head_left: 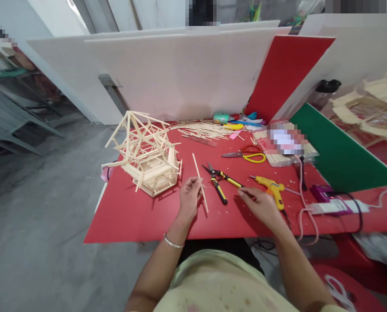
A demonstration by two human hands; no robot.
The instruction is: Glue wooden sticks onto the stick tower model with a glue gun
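My left hand (190, 195) is closed on a thin wooden stick (196, 167), which stands up at a slant between the fingertips. My right hand (261, 206) hovers at the handle end of the black-and-yellow cutting pliers (218, 185). Its fingers are loosely bent, with nothing visible between them; whether a fingertip touches the handle I cannot tell. The pliers lie on the red tabletop (167, 221) with handles spread. Left of my left hand stands a pavilion-like model (144, 158) built of wooden sticks, with a pointed open roof frame and a many-sided base.
Behind lie a pile of loose sticks (201, 129) and scissors (250, 154) with red and yellow handles. A yellow glue gun (271, 187) rests right of my right hand, its cord near a power strip (336, 206). White boards (180, 73) wall off the table's back.
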